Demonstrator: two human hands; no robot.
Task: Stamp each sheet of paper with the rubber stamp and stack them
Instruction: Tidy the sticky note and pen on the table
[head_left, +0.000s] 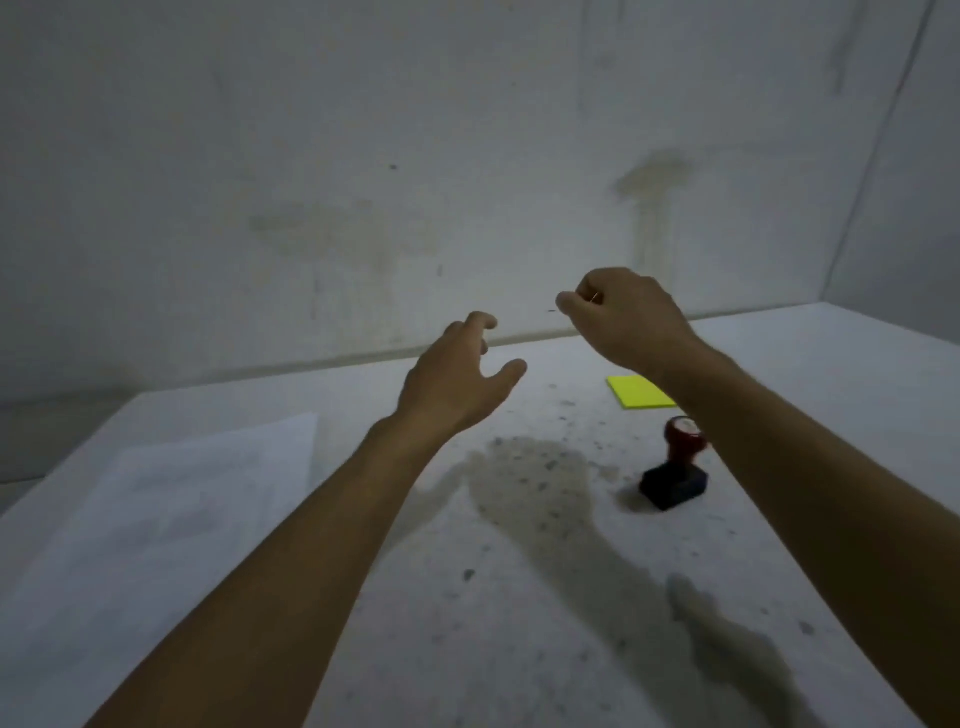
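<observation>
Above the table (519, 597) both my forearms reach forward. My left hand (457, 379) hangs palm down, fingers loosely curled, thumb apart — holding nothing. My right hand (623, 317) sits higher, fingers curled together; whether it pinches anything I cannot tell. Stamp (675, 467) stands upright under my right forearm; paper (171, 499) lies left, yellow pad (641, 392) beyond the stamp.

The right forearm (779, 467) covers a corner of the yellow pad (640, 392) and the edge of the stamp (675, 467) handle. The paper (171, 499) on the left is blurred, its print unreadable. Whatever thin thing the right hand (618, 317) pinches is too small to tell.
</observation>
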